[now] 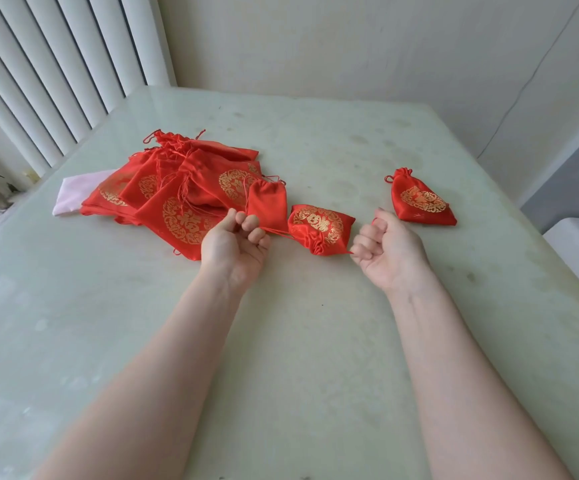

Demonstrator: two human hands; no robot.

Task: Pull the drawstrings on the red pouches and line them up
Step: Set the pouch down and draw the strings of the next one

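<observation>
While it lies on the table [316, 341] between the two hands, the red pouch [320, 228] has its gathered mouth turned toward the person and its gold emblem facing up. One drawstring [277, 232] runs taut from that mouth into the left hand [234, 244], whose fingers are curled and pinch the cord. The right hand [387, 249] is clenched in a fist just beside the pouch's other cord end. A cinched pouch [421, 202] sits apart to the right. A pile of pouches [180, 188] lies to the left, partly covering a pink cloth [76, 194].
</observation>
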